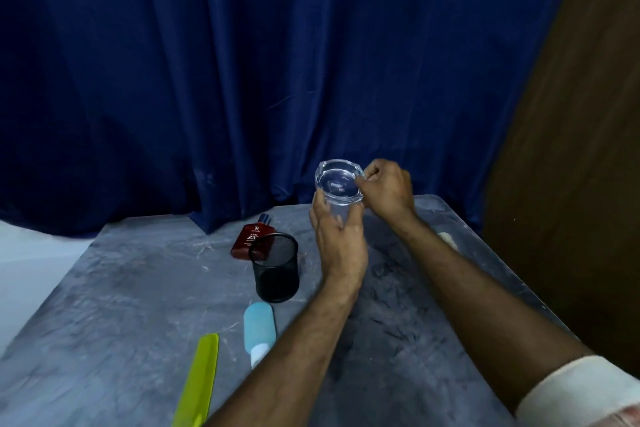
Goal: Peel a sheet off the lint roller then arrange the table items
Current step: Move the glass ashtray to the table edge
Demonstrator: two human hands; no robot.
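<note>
Arranging seemed underway: both hands, left hand [341, 236] and right hand [388, 189], gripped a glass ashtray [337, 182] above the table [121, 288], with no lint roller visible.

Curtain [277, 62]: deep blue cloth hanging in long vertical folds, filling most of the background; its lower edge falls behind the table's far edge.
Brown panel [571, 149]: plain wood-brown surface at the right, beside the curtain, running down past the table's right side.
Table [121, 288]: grey marbled top with pale scratches and dark smudges; far right corner rounded.
Pale area [31, 253]: whitish, left of the table, under the curtain; floor or wall unclear.
</note>
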